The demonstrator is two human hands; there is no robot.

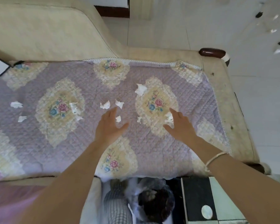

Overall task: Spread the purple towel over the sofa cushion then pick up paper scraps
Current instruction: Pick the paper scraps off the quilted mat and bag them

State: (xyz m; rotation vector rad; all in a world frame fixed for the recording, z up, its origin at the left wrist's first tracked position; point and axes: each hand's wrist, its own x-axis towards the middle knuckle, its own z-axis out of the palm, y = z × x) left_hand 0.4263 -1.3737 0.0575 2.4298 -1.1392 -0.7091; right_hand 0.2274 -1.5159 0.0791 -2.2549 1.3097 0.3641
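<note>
The purple quilted towel [90, 88] with floral medallions lies spread flat over the sofa cushion. Several white paper scraps are scattered on it: a large one [141, 89], two near the middle [105, 105] [119, 103], a small one [118, 118] between my left thumb and fingers, and others at the left [16, 104]. My left hand [109, 126] hovers open just over the small scrap. My right hand [180, 125] is open, its fingers next to a crumpled scrap [169, 118]. A bangle sits on my right wrist.
The beige sofa backrest [44, 31] rises behind the towel, with a dark wooden armrest knob [212, 53] at the right. White tiled floor [257, 94] lies to the right. Below the front edge sit a plastic bag with dark contents [155, 202] and a black-and-white surface [199, 196].
</note>
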